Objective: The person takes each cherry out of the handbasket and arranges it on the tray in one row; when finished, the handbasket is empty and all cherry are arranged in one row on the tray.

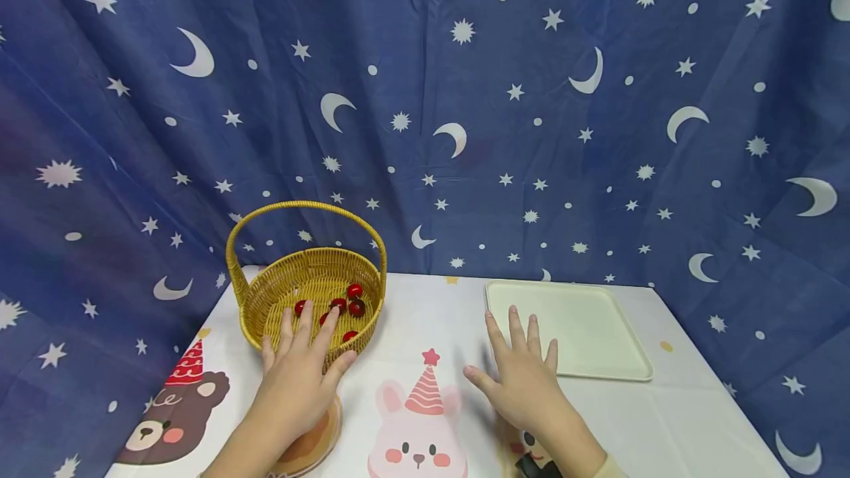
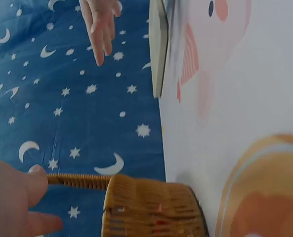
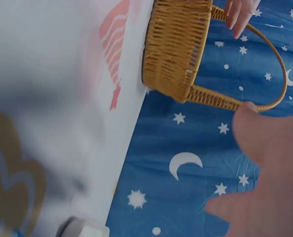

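Observation:
In the head view, my left hand (image 1: 300, 378) is held with its fingers spread, overlapping the near side of a yellow wicker basket (image 1: 265, 308). Inside that basket lie several small, dark red, round fruits (image 1: 355, 291) that look like cherries; my fingertips hide part of them. My right hand (image 1: 521, 375), fingers also spread, overlaps the near left corner of a cream rectangular tray (image 1: 584, 327). Neither hand grips anything. The basket's side (image 2: 151, 207) shows beyond my left fingers in the left wrist view, and its tall arched handle (image 3: 279, 64) appears in the right wrist view.
A white tablecloth (image 1: 434, 316) printed with cartoon animals covers the table. Behind it hangs a dark blue curtain (image 1: 465, 220) with moons and stars. The basket stands at the back left, the tray at the back right. A small black object (image 1: 536, 468) shows by my right wrist.

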Motion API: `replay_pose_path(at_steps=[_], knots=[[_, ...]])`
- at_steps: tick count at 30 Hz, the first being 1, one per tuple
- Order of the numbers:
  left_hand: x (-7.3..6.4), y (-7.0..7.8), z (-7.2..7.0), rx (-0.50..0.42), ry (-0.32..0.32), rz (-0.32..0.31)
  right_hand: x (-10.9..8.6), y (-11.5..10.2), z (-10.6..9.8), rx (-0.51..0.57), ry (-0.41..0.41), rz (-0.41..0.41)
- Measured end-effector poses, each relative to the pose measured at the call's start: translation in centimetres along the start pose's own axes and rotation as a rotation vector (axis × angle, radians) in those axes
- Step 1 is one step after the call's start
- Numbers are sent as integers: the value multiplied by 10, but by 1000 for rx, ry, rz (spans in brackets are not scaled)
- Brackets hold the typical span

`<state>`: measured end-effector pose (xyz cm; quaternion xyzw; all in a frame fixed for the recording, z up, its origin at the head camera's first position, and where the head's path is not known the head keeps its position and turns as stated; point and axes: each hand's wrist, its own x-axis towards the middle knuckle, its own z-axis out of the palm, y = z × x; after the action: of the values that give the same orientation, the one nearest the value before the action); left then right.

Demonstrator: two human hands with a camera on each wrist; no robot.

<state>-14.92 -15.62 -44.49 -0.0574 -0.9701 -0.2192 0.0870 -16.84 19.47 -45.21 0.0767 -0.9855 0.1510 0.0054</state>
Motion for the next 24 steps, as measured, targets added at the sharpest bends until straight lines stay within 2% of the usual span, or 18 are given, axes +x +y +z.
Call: replay_pose_path(at_steps=[4, 8, 13, 16, 19, 22, 24], knots=[[-2, -10, -10, -49, 50, 12, 3, -8, 2, 89, -3, -54], [0, -22, -21, -90, 141, 9, 7, -19, 6, 198, -14, -130], [6, -45, -33, -162, 289, -55, 17, -41, 10, 326, 18, -244], [10, -61, -37, -189, 345, -117, 28, -59, 12, 385, 27, -306], [14, -77, -38, -246, 354, -199, 40, -76, 16, 432, 48, -353], [19, -93, -37, -293, 329, -275, 53, -93, 20, 507, 54, -376], [23, -103, -36, -306, 301, -301, 61, -106, 22, 540, 48, -386]])
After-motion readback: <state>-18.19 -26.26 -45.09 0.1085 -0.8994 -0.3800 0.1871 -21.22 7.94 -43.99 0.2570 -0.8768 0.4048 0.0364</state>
